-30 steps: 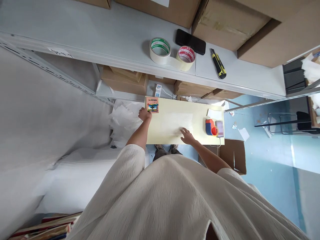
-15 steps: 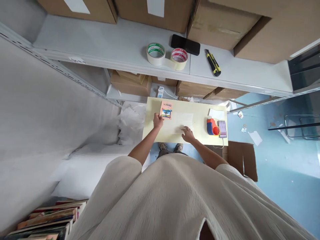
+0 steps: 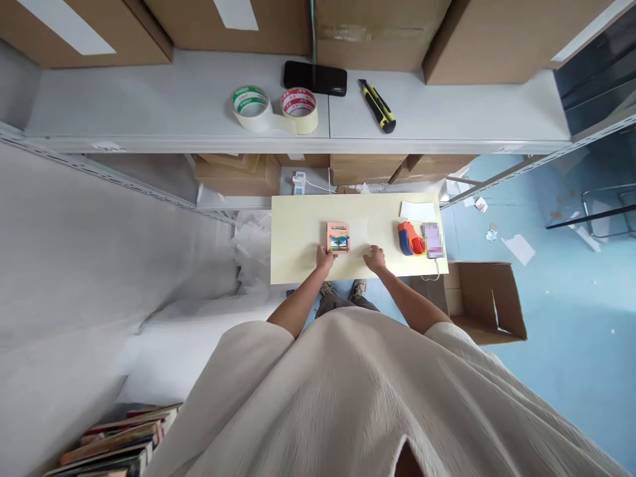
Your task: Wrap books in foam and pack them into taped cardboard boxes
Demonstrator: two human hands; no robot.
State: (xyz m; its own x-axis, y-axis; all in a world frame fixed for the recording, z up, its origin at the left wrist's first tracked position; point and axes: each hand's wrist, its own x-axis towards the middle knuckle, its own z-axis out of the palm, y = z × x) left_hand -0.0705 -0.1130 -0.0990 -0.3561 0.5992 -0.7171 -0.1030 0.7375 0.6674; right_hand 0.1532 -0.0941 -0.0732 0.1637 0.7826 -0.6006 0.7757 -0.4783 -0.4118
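Note:
A pink book [image 3: 338, 237] with a tree picture on its cover is held by its lower left corner in my left hand [image 3: 325, 256]. It lies face up over the pale yellow table [image 3: 298, 232]. To its right is a thin, see-through plastic bag [image 3: 360, 228], faint against the tabletop. My right hand [image 3: 374, 258] has its fingers curled together at the bag's lower right edge; the exact grip is too small to see clearly.
A red and blue tape dispenser [image 3: 409, 238], a white paper [image 3: 417, 211] and a blurred device [image 3: 432, 240] with a cable occupy the table's right end. The shelf [image 3: 173, 99] above holds tape rolls [image 3: 299, 111], a black phone [image 3: 315, 78] and a yellow cutter [image 3: 377, 106]. An open carton [image 3: 489, 298] stands at right.
My left hand has brought the book right and nearer my body, toward the plastic bag. My right hand's spread fingers have curled in at the bag's edge. The head view has shifted.

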